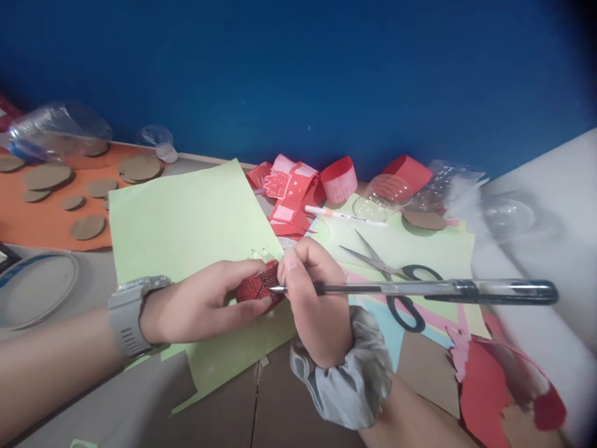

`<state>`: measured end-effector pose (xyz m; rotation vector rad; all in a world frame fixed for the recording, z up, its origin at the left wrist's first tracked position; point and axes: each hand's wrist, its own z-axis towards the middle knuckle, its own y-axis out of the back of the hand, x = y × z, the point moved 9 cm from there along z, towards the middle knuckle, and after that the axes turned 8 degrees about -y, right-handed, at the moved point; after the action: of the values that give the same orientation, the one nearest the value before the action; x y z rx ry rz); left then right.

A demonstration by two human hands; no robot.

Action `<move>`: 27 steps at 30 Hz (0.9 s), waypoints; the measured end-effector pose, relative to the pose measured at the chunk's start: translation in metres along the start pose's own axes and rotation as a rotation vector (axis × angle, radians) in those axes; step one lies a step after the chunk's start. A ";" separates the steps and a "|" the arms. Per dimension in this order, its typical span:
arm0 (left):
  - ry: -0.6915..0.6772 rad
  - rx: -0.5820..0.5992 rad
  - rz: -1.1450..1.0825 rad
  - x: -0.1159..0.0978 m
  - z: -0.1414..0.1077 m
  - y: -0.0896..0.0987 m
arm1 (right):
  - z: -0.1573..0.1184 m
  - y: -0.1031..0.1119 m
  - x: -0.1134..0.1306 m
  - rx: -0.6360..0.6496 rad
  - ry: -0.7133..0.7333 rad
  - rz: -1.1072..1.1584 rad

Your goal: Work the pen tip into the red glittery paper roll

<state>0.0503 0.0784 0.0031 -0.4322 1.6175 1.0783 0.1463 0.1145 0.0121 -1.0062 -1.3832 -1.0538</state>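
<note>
My left hand [209,298], wearing a grey wristwatch [133,314], grips a small red piece with a dark dotted pattern [254,289] between thumb and fingers. A clear-barrelled black pen [401,288] is pinched in my right hand [314,298], which has a grey scrunchie at the wrist. The pen's tip points left and meets the edge of the red piece, though whether it touches I cannot tell. Beneath the left hand lies a light green paper sheet [186,218] with a few cut scraps near the fingers.
Black-handled scissors [387,267] lie partly open on papers at the right, below a white marker [345,216]. Red paper pieces [291,186] and clear plastic cups stand along the blue wall [298,74]. Cardboard discs [88,228] rest on orange paper [18,218]; a tape ring [37,292] is far left.
</note>
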 end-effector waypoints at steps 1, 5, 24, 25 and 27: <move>-0.017 0.002 -0.023 -0.001 0.000 0.000 | 0.000 0.000 0.001 0.002 0.004 0.005; -0.058 -0.034 -0.090 -0.006 0.001 0.003 | 0.000 -0.001 0.004 0.016 0.014 0.019; -0.043 -0.030 -0.154 -0.005 0.001 0.002 | 0.000 -0.003 0.004 0.023 -0.006 0.002; -0.047 -0.023 -0.159 -0.005 0.001 0.001 | 0.000 -0.004 0.004 0.026 -0.003 -0.002; -0.049 -0.015 -0.165 -0.005 0.001 0.000 | 0.000 -0.004 0.003 0.033 -0.001 -0.012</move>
<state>0.0525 0.0785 0.0078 -0.5358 1.5038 0.9696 0.1423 0.1134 0.0148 -0.9762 -1.4047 -1.0362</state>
